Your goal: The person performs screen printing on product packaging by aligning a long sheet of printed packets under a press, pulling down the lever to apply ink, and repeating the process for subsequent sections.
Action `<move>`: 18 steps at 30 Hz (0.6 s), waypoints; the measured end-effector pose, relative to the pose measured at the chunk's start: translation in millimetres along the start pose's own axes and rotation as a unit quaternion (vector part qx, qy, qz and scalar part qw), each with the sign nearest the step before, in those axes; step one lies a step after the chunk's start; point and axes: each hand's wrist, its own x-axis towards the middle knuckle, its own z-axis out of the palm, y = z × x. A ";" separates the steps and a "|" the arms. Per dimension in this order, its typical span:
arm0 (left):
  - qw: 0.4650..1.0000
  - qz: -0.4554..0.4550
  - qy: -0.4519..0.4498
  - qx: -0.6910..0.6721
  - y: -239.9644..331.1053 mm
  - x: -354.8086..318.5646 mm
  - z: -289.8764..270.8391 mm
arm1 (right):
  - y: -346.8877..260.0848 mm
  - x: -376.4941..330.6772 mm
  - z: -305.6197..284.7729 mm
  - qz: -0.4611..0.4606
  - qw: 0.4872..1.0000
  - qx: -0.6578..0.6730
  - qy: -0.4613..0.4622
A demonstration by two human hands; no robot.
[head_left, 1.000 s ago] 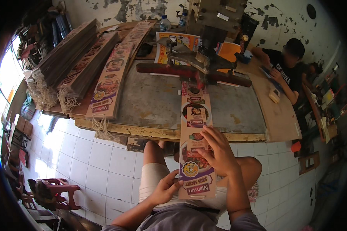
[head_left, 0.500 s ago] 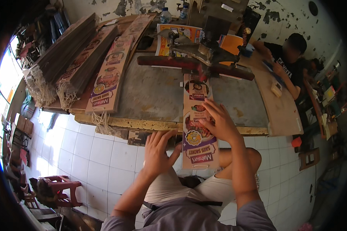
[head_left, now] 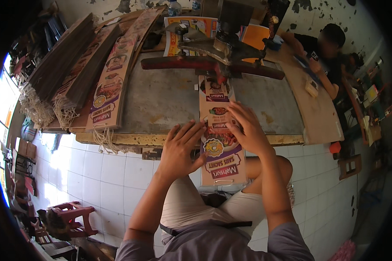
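Note:
A long printed cardboard strip [head_left: 220, 143] lies lengthwise on the metal-topped table [head_left: 161, 98], its near end hanging over my knees. Its far end sits under the head of a dark machine [head_left: 224, 48] with a red-brown arm. My left hand [head_left: 181, 150] rests flat with fingers spread against the strip's left edge at the table's front. My right hand [head_left: 247, 130] presses flat on the strip's right side, fingers spread. Neither hand grips anything.
Stacks of the same printed strips [head_left: 111, 85] with string ties lie at the table's left. Another person [head_left: 324, 52] sits at the far right behind a wooden board [head_left: 311, 106]. A red plastic stool [head_left: 72, 215] stands on the white tiled floor at lower left.
The strip has slid further forward under the machine. My left hand rose from my lap to the strip's left edge, and my right hand moved forward along the strip.

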 end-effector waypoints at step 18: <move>0.999 -0.005 -0.010 0.036 2.0 5.9 3.3 | -7.4 -41.7 -10.5 0.032 0.997 -0.064 0.001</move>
